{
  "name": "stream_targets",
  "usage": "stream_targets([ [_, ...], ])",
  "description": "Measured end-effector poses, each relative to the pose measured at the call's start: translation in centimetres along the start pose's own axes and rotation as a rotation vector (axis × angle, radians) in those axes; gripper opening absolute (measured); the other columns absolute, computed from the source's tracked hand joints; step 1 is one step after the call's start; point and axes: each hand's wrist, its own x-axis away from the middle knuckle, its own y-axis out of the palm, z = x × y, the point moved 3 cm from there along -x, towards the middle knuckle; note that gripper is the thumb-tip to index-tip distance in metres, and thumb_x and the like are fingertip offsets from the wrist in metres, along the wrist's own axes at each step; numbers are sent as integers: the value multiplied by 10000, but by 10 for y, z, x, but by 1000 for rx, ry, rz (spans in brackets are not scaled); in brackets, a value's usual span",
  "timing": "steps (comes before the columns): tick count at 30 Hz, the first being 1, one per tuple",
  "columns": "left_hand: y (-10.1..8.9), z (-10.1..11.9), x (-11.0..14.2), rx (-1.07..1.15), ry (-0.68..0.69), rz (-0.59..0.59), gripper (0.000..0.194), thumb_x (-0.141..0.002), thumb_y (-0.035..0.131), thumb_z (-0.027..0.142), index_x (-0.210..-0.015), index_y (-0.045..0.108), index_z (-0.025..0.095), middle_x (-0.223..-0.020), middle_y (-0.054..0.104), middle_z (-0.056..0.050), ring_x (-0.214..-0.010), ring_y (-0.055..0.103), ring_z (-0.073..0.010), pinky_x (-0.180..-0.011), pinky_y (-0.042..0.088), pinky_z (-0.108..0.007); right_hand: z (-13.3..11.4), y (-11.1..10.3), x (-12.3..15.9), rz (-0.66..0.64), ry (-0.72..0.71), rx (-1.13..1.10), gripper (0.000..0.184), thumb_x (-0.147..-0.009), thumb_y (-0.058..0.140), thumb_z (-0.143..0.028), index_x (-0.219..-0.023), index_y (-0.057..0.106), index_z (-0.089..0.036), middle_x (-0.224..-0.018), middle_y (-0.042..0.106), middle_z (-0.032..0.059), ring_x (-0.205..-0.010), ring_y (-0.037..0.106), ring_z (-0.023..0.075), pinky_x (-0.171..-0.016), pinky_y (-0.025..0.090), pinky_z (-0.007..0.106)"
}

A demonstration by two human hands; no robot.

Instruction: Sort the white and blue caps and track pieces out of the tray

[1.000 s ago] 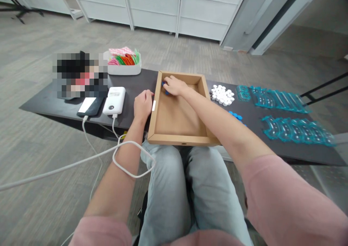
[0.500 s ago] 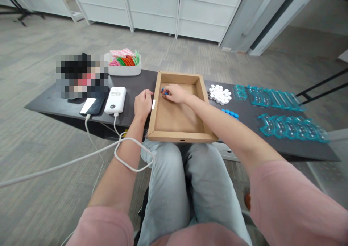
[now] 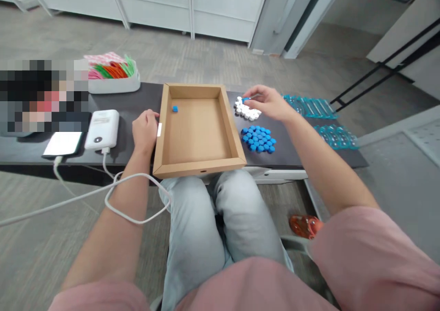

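Observation:
The shallow cardboard box (image 3: 199, 168) sits in front of me, its near edge over my knees. A small blue piece (image 3: 175, 109) lies inside near its upper left corner. My left hand (image 3: 144, 128) rests on the table against the box's left wall, fingers curled in. To the right of the box, my right hand (image 3: 266, 102) is over a pile of white pieces (image 3: 250, 113), with a blue piece (image 3: 245, 100) between thumb and fingers. A heap of blue cap-like pieces (image 3: 258, 139) lies just nearer me.
Clear teal plastic parts (image 3: 311, 106) lie in rows at the table's right end. On the left are a white power bank (image 3: 102, 130), a phone (image 3: 63, 143) and a white basket (image 3: 113, 85) of colourful sticks. A white cable (image 3: 85, 202) crosses over my left forearm.
My right hand has left the box and moved right to the white pieces. A blue piece now shows in the box. My left hand stays by the box; the view has turned right.

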Motion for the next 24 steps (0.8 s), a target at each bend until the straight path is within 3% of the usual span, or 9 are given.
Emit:
stream_targets([
  [3,-2,4,1,-68,7,-16,378,-1167,456,184,-1020,802,215,-1032,856,-85,-1001,714,-276,-887,443,-347,27,-67,58,151,171,7,429,-842,1085,-471,-1039,751,-286,-1017,800,23,-927,767,229,-882,724,414],
  [6,-4,7,2,-136,3,-21,382,-1161,441,191,-1004,788,221,-1042,861,-89,-1010,708,-279,-875,421,-342,45,-98,102,184,289,46,472,-753,1116,-441,-984,740,-275,-959,806,20,-857,759,222,-836,708,400],
  [10,-6,9,3,-191,22,10,366,-1111,437,205,-919,745,251,-1017,873,-75,-1017,723,-280,-842,414,-331,49,-87,126,91,346,111,414,-730,1088,-409,-939,760,-266,-949,852,39,-932,820,272,-960,728,459],
  [15,-9,10,4,-186,59,20,319,-1040,443,285,-832,686,294,-953,875,-54,-1064,750,-314,-816,433,-329,45,-61,125,-30,381,202,383,-746,1078,-335,-983,788,-254,-1023,884,70,-1015,844,290,-1113,716,511],
  [24,-7,10,1,-193,39,23,316,-1046,426,291,-812,638,294,-881,830,-57,-1064,744,-306,-807,417,-324,44,-92,113,90,336,302,243,-962,903,-434,-1096,856,-236,-1171,901,118,-1030,807,302,-1059,703,495],
])
